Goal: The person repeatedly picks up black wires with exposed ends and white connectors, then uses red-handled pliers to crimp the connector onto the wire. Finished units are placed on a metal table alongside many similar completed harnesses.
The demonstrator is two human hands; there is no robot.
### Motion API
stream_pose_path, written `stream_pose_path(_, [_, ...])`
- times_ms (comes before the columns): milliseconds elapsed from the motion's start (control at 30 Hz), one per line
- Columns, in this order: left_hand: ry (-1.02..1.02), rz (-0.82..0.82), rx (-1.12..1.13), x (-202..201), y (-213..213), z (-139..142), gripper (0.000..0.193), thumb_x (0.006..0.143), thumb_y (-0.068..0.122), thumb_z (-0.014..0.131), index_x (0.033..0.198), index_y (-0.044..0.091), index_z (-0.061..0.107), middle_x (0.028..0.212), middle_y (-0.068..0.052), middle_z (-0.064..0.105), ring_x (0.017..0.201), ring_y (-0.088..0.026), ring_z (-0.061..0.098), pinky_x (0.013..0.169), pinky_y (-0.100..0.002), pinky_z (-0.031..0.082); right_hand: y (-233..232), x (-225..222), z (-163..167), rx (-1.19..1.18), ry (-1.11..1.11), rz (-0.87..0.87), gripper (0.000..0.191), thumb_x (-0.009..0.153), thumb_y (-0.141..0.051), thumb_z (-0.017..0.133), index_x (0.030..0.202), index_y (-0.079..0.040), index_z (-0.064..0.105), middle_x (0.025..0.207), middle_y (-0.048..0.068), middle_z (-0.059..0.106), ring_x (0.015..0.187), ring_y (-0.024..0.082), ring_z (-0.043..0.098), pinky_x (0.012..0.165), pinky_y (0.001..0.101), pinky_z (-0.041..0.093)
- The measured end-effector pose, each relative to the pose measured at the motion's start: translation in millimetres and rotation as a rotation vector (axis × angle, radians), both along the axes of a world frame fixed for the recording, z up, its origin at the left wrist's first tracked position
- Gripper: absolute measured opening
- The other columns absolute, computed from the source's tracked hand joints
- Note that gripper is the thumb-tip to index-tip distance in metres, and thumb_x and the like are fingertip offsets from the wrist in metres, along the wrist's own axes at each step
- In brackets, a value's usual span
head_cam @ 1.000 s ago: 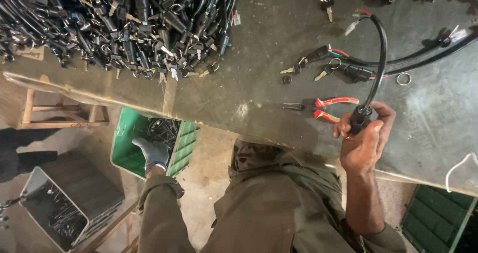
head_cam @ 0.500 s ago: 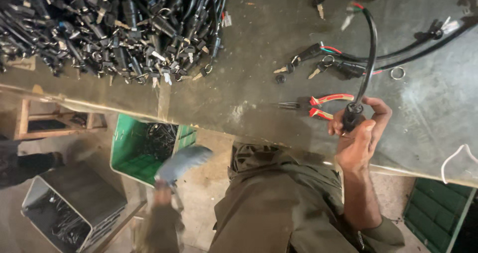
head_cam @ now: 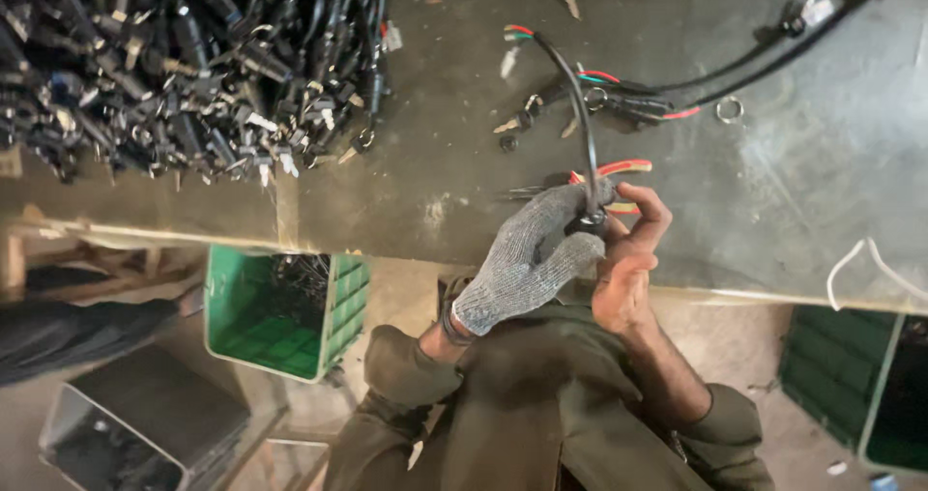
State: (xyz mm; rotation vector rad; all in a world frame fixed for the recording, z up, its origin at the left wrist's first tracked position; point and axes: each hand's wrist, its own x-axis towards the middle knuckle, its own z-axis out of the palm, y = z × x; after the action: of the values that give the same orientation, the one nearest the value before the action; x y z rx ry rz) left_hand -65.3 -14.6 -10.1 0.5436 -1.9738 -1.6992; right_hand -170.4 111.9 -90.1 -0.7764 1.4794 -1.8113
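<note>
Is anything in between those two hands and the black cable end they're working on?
Nothing visible: the gloved left hand and bare right hand both close directly on the black cable end.

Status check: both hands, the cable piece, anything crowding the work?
Left hand, gloved, and bare right hand both grip the black cable at its end fitting. Red-handled pliers lie just behind; loose keys beyond.

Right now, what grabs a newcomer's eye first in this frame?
Probably the two hands at the table's near edge: the left hand, in a grey knit glove, and the bare right hand both grip a black cable with coloured wire ends. Next, the big heap of black cable parts at the far left, and the green crate on the floor below.
</note>
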Motion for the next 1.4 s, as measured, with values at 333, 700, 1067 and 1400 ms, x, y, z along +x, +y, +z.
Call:
stream_pose_path(333, [0.096,0.070,0.550,12.0,0.8,-22.5,0.032,0.108,0.015,0.061,0.138,0.003,0.055,0.108,0.002,0.060,0.093,-0.006,0.055,0.082,-0.024,0.051,-24.1,-59.0,29.4,0.147,0.768,0.069,0.082,0.091,-0.060,0.069,0.148,-0.007,0.041,0.131,0.010,0.054,0.121,0.025,0.056,0.102,0.0467,0.045])
stream_pose_path(700, [0.032,-0.006,0.849,24.7,-17.9,-7.7,0.028,0.105,0.014,0.060,0.130,0.001,0.057,0.108,-0.002,0.066,0.078,-0.005,0.053,0.064,-0.021,0.042,-0.5,-56.2,-16.9,0.333,0.232,0.051,0.043,0.101,-0.044,0.067,0.123,-0.009,0.055,0.113,0.003,0.053,0.107,0.018,0.054,0.098,0.0378,0.045])
stream_pose_path(1067, [0.096,0.134,0.681,10.9,1.0,21.7,0.048,0.111,0.032,0.049,0.151,0.005,0.044,0.092,0.002,0.056,0.067,-0.003,0.046,0.055,-0.020,0.035,-29.4,-43.1,40.4,0.272,0.840,0.188,0.047,0.062,0.003,0.068,0.108,-0.005,0.063,0.107,0.015,0.068,0.096,0.035,0.065,0.080,0.0409,0.051])
stream_pose_path(1400, [0.014,0.155,0.704,18.6,5.8,29.1,0.048,0.112,0.028,0.044,0.156,0.008,0.038,0.084,0.001,0.056,0.064,-0.003,0.043,0.053,-0.019,0.033,-37.5,-41.9,48.8,0.330,0.820,0.193,0.045,0.071,0.006,0.069,0.113,-0.008,0.065,0.115,0.007,0.072,0.101,0.031,0.068,0.084,0.0396,0.052])
